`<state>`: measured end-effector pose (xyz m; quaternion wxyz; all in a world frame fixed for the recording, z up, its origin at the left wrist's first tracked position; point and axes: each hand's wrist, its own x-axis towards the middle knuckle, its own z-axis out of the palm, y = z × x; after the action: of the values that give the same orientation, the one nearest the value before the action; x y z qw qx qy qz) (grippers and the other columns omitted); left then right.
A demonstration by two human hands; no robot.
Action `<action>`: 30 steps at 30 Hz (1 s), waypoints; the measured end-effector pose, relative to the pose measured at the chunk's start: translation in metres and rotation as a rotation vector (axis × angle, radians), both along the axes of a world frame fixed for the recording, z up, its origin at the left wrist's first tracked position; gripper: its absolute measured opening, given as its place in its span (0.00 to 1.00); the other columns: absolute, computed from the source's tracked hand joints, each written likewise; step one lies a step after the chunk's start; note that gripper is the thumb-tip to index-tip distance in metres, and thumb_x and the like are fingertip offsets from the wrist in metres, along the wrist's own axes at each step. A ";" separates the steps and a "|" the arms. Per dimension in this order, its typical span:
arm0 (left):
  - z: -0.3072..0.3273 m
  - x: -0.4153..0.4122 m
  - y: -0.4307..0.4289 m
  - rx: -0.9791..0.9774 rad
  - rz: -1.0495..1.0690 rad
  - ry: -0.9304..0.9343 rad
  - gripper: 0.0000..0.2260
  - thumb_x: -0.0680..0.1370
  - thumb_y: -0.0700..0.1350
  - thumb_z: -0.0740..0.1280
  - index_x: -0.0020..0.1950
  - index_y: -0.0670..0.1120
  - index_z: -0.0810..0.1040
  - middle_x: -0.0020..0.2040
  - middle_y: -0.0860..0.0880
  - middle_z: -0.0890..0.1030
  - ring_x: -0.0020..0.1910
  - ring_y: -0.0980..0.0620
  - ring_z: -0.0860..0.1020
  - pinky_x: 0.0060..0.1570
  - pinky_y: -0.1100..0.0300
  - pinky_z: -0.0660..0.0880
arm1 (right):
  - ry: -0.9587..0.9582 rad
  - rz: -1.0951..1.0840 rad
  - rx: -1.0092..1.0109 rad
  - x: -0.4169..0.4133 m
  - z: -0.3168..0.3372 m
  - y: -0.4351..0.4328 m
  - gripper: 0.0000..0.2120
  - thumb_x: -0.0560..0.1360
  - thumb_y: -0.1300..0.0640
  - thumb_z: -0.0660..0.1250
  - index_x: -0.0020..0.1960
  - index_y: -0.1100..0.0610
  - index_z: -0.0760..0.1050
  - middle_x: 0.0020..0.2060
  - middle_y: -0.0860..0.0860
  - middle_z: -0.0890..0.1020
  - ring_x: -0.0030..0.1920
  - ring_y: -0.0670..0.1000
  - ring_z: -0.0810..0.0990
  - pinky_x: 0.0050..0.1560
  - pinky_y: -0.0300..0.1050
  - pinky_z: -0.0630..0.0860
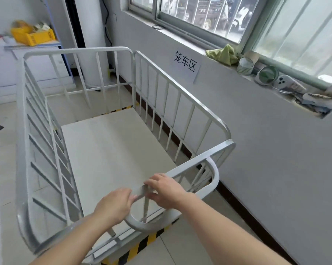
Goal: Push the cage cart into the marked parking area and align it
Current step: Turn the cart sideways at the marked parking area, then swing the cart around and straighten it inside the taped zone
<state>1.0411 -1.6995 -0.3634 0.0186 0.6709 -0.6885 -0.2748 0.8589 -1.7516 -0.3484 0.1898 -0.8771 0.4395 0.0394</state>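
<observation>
A white metal cage cart (180, 96) with barred sides and a pale flat floor fills the middle of the view, standing close alongside the wall on the right. Black-and-yellow striped floor tape (140, 245) shows under its near end, and more of the tape (123, 109) appears beyond its far end. A paper sign (184, 62) with black characters hangs on the wall above the cart. My left hand (113, 205) and my right hand (166, 188) both grip the cart's curved near handle bar (213, 180), side by side.
The wall (266, 150) with a dark baseboard runs along the right. Its window sill (272, 81) holds a green cloth, tape rolls and small items. A shelf with a yellow crate (33, 36) stands at the far left. A white column (92, 35) rises behind the cart.
</observation>
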 end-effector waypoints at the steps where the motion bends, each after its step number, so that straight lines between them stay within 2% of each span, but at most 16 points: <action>1: 0.000 -0.007 -0.002 -0.005 0.021 0.007 0.14 0.80 0.55 0.52 0.38 0.51 0.67 0.40 0.50 0.74 0.40 0.49 0.74 0.39 0.53 0.69 | -0.003 -0.010 -0.006 -0.011 0.000 -0.006 0.18 0.78 0.49 0.61 0.64 0.57 0.73 0.59 0.55 0.76 0.63 0.57 0.70 0.66 0.52 0.66; 3: -0.001 -0.018 -0.008 -0.007 0.039 0.002 0.15 0.80 0.56 0.52 0.40 0.50 0.68 0.40 0.50 0.75 0.41 0.49 0.75 0.40 0.53 0.71 | 0.008 -0.034 -0.009 -0.034 0.000 -0.019 0.16 0.79 0.49 0.60 0.61 0.57 0.73 0.58 0.54 0.76 0.63 0.56 0.70 0.66 0.52 0.66; 7: 0.004 -0.048 -0.030 -0.008 0.029 0.009 0.15 0.80 0.56 0.52 0.48 0.50 0.73 0.46 0.49 0.78 0.46 0.47 0.76 0.49 0.48 0.74 | 0.046 -0.048 0.002 -0.076 0.006 -0.046 0.16 0.80 0.50 0.59 0.63 0.57 0.73 0.58 0.52 0.76 0.63 0.54 0.69 0.66 0.51 0.66; 10: 0.010 -0.081 -0.054 0.021 -0.009 0.007 0.13 0.80 0.55 0.53 0.46 0.49 0.71 0.46 0.47 0.78 0.47 0.45 0.76 0.48 0.48 0.74 | 0.052 -0.060 0.006 -0.103 0.007 -0.066 0.14 0.79 0.51 0.59 0.61 0.56 0.74 0.55 0.51 0.76 0.61 0.54 0.71 0.63 0.51 0.69; 15: 0.015 -0.135 -0.102 0.060 -0.064 0.018 0.15 0.80 0.56 0.53 0.54 0.47 0.73 0.54 0.44 0.78 0.52 0.42 0.76 0.51 0.48 0.74 | 0.133 -0.086 0.040 -0.149 0.013 -0.108 0.13 0.80 0.51 0.58 0.59 0.54 0.75 0.53 0.51 0.77 0.59 0.54 0.72 0.63 0.53 0.69; 18: 0.015 -0.170 -0.128 0.082 -0.066 0.038 0.17 0.80 0.56 0.53 0.56 0.46 0.73 0.56 0.44 0.78 0.54 0.41 0.76 0.52 0.48 0.73 | 0.168 -0.108 0.077 -0.178 0.016 -0.135 0.14 0.80 0.50 0.58 0.61 0.54 0.74 0.56 0.51 0.78 0.60 0.54 0.72 0.64 0.52 0.68; 21: 0.012 -0.193 -0.142 0.128 -0.064 0.015 0.18 0.80 0.57 0.52 0.53 0.45 0.72 0.54 0.42 0.78 0.53 0.41 0.76 0.48 0.49 0.70 | 0.202 -0.127 0.134 -0.200 0.018 -0.157 0.14 0.80 0.50 0.57 0.62 0.52 0.74 0.56 0.50 0.77 0.61 0.54 0.72 0.63 0.50 0.68; 23: 0.010 -0.199 -0.149 0.156 -0.056 -0.004 0.18 0.80 0.58 0.51 0.52 0.45 0.71 0.53 0.42 0.78 0.52 0.41 0.76 0.46 0.50 0.69 | 0.236 -0.117 0.161 -0.212 0.020 -0.169 0.17 0.80 0.49 0.58 0.66 0.52 0.72 0.59 0.50 0.76 0.63 0.53 0.71 0.64 0.50 0.66; 26: 0.006 -0.203 -0.156 0.204 -0.032 0.006 0.18 0.80 0.60 0.52 0.46 0.47 0.70 0.45 0.46 0.76 0.45 0.44 0.74 0.42 0.51 0.68 | 0.277 -0.102 0.180 -0.228 0.021 -0.186 0.22 0.79 0.47 0.59 0.71 0.52 0.68 0.65 0.51 0.74 0.67 0.53 0.68 0.67 0.50 0.64; 28: 0.004 -0.205 -0.157 0.224 -0.014 0.018 0.17 0.79 0.60 0.53 0.41 0.49 0.67 0.38 0.50 0.73 0.41 0.47 0.72 0.39 0.53 0.66 | 0.310 -0.091 0.218 -0.237 0.019 -0.199 0.24 0.78 0.43 0.60 0.71 0.50 0.67 0.63 0.51 0.75 0.64 0.53 0.70 0.63 0.50 0.67; 30: 0.003 -0.205 -0.158 0.227 0.007 0.022 0.16 0.79 0.60 0.54 0.38 0.51 0.65 0.36 0.52 0.71 0.38 0.49 0.72 0.37 0.53 0.65 | 0.328 -0.076 0.277 -0.247 0.015 -0.214 0.25 0.76 0.38 0.60 0.69 0.49 0.69 0.59 0.50 0.77 0.58 0.52 0.73 0.55 0.47 0.70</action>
<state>0.8359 -1.8570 -0.3600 -0.0488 0.6681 -0.6504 -0.3582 0.6121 -1.9658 -0.3339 0.2360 -0.8073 0.4874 0.2345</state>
